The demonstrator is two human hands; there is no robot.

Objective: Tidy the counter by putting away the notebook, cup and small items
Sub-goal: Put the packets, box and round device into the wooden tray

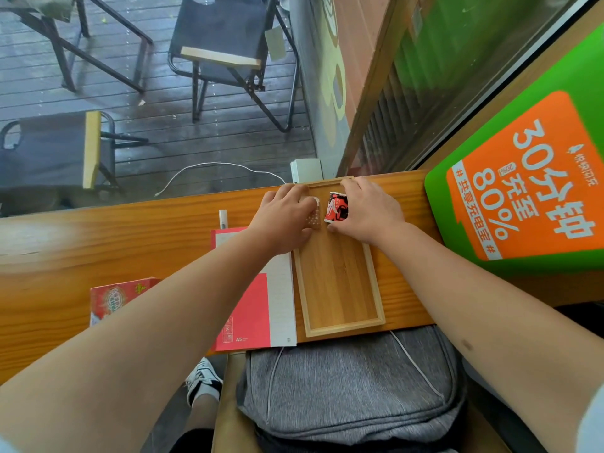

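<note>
A bamboo tray (340,289) lies on the wooden counter (130,230). At the tray's far end my right hand (369,212) grips a small red, black and white paper cup (336,207). Beside it my left hand (284,217) grips a brown paper cup with white dots (313,220). The two cups stand side by side, close together. A red and grey A5 notebook (258,308) lies left of the tray, partly under my left forearm. A white pen (223,218) lies just beyond the notebook.
A red carton (114,297) sits at the left on the counter. A green and orange charging kiosk (529,178) stands at the right. A grey backpack (353,387) rests on my lap below the counter edge. Folding chairs stand outside the window.
</note>
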